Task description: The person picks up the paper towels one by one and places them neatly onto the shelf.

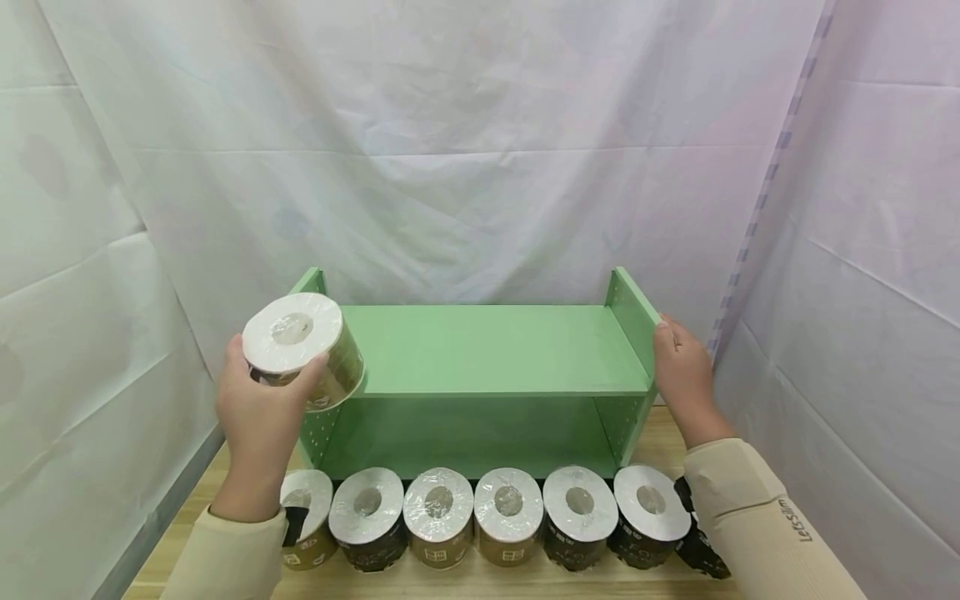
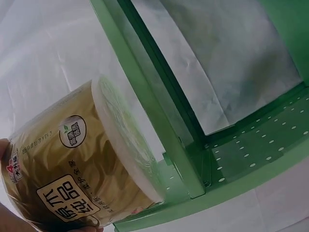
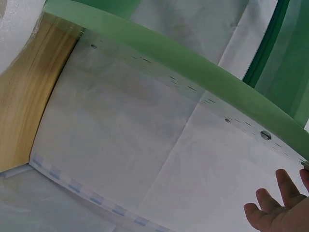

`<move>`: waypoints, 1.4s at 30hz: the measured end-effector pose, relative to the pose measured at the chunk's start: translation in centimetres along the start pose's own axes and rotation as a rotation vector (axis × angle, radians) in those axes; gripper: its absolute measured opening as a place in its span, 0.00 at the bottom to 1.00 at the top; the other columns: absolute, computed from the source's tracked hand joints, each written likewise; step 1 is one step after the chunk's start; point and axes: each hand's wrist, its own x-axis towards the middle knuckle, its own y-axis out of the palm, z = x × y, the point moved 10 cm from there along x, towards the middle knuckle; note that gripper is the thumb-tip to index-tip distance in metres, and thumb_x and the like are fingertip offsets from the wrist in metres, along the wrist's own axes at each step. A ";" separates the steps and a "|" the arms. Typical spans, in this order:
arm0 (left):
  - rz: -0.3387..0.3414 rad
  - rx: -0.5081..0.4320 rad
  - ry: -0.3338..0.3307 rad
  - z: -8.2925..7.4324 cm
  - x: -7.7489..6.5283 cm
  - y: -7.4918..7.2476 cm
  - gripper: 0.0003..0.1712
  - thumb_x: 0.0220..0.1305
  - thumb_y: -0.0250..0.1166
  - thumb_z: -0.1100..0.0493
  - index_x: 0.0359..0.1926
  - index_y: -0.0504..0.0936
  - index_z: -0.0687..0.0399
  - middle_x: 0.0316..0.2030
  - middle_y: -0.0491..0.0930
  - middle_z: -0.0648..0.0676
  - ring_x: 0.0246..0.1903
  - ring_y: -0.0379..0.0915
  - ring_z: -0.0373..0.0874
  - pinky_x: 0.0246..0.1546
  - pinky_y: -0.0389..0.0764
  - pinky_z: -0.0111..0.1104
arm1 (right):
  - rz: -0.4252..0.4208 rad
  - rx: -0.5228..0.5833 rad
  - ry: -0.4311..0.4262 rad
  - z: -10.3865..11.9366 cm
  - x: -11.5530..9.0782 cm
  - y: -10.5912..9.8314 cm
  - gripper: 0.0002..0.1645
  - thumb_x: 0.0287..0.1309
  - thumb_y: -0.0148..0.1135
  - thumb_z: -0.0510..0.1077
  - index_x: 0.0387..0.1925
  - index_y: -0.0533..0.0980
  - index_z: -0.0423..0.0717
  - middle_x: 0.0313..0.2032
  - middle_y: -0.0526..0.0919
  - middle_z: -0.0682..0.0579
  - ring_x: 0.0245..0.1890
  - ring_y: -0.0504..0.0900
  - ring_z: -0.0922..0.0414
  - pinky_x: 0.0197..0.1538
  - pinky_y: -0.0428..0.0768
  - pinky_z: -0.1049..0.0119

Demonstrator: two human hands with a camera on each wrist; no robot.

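Note:
My left hand (image 1: 258, 408) grips a roll of toilet paper (image 1: 292, 333) in a gold wrapper, thumb and fingers on opposite sides. The roll is raised and tilted near the left end of a green two-level shelf (image 1: 480, 350). In the left wrist view, the roll's gold side (image 2: 72, 159) shows a printed label, and its white end faces the shelf's frame. My right hand (image 1: 684, 371) is at the front edge of the right side panel (image 1: 636, 329). In the right wrist view, several fingers (image 3: 285, 191) are loosely spread beside that panel; the thumb is out of sight.
A row of several wrapped rolls (image 1: 440, 504), some gold and some black, stands along the shelf's front. They rest on a wooden table (image 1: 405, 583). White cloth (image 1: 480, 125) hangs behind and on both sides.

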 end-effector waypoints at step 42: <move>-0.031 0.107 -0.014 -0.1 1.4 1.7 0.51 0.47 0.76 0.49 0.69 0.61 0.59 0.60 0.70 0.62 0.61 0.64 0.58 0.61 0.63 0.54 | -0.032 0.031 0.015 0.1 -0.2 0.0 0.37 0.71 0.28 0.59 0.68 0.66 0.44 0.66 0.67 0.41 0.66 0.65 0.40 0.65 0.63 0.41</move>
